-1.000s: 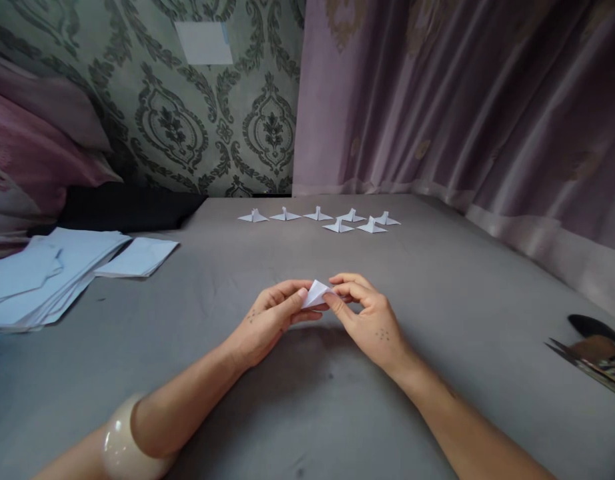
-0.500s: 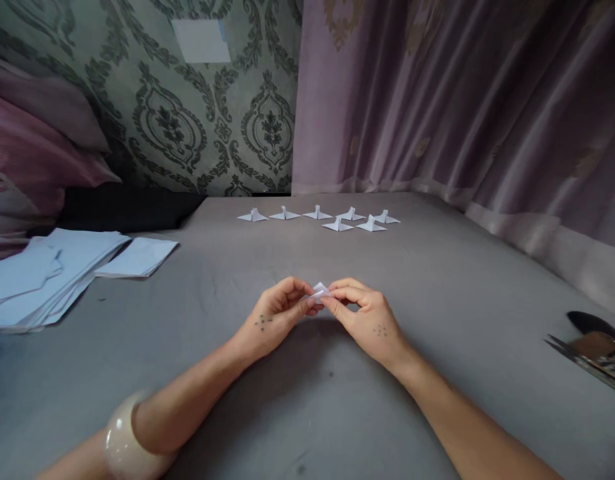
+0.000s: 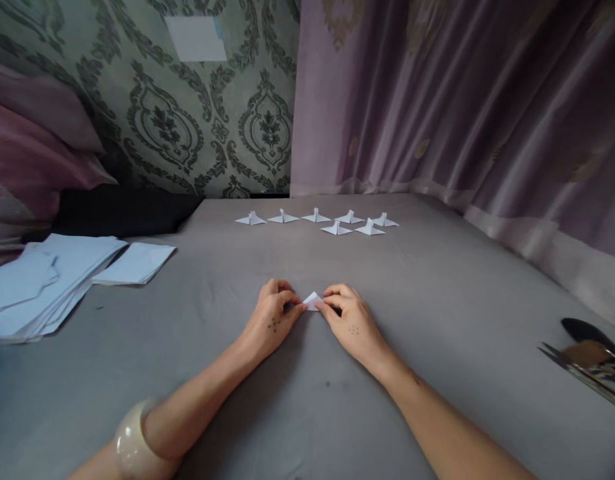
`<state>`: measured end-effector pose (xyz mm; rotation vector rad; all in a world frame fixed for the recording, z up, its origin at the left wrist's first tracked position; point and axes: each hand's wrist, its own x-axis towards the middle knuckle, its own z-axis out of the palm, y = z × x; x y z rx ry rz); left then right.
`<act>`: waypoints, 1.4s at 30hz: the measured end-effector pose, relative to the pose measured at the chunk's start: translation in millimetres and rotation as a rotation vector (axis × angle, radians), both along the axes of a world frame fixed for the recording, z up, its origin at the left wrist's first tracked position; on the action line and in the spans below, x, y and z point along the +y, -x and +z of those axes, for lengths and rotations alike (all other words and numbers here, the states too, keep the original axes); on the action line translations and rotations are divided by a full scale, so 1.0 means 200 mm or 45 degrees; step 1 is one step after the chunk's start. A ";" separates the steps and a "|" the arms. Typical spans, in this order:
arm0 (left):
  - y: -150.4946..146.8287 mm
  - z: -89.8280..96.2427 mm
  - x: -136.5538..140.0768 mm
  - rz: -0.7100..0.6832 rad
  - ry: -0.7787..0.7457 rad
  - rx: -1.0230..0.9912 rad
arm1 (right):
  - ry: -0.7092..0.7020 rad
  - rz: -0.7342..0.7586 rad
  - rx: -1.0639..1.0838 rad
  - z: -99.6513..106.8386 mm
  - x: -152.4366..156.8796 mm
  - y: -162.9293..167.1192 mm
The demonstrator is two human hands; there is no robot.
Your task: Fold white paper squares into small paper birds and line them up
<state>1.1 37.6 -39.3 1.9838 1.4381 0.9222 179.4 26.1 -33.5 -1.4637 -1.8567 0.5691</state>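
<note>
A small folded piece of white paper (image 3: 313, 301) with a pointed top lies between my hands, near the middle of the grey surface (image 3: 307, 413). My left hand (image 3: 277, 308) pinches its left corner between thumb and fingers. On the opposite side, my right hand (image 3: 348, 312) grips the right corner the same way, its thumb over the near face. The fingertips behind the paper are partly hidden. Farther back stand several folded white paper figures (image 3: 315, 216), each with flat pointed sides and an upright middle.
At the left lie a stack of white sheets (image 3: 82, 257) and a smaller pile of cut paper (image 3: 137, 263). Scissors (image 3: 567, 360) and a dark object (image 3: 585, 333) rest at the right edge. A black cloth (image 3: 127, 210) sits at the back left; a purple curtain (image 3: 387, 100) hangs behind.
Both hands have come down slightly with the paper, onto or close to the surface. The paper now shows as a flatter triangle, and my right hand has shifted left.
</note>
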 end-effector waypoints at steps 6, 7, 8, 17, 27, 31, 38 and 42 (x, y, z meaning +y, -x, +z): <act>-0.02 0.02 -0.01 0.026 0.049 0.025 | 0.033 -0.072 0.026 -0.02 0.02 0.00; -0.02 0.02 -0.01 0.030 0.048 0.033 | 0.042 -0.091 0.034 -0.03 0.03 0.00; -0.02 0.02 -0.01 0.034 0.048 0.042 | 0.047 -0.107 0.039 -0.03 0.03 0.00; -0.03 0.03 0.00 0.060 0.124 0.082 | 0.099 -0.159 0.049 -0.03 0.04 0.01; 0.02 0.04 0.00 -0.065 0.032 0.187 | 0.086 0.030 0.035 -0.03 0.02 -0.03; 0.03 0.05 -0.02 -0.109 -0.034 0.225 | 0.031 0.091 0.004 -0.03 0.02 -0.05; -0.01 0.07 -0.02 -0.029 -0.053 0.221 | 0.019 0.042 -0.041 -0.01 0.02 -0.03; -0.03 0.07 -0.02 0.006 -0.029 0.224 | 0.020 -0.019 -0.047 -0.02 0.04 0.00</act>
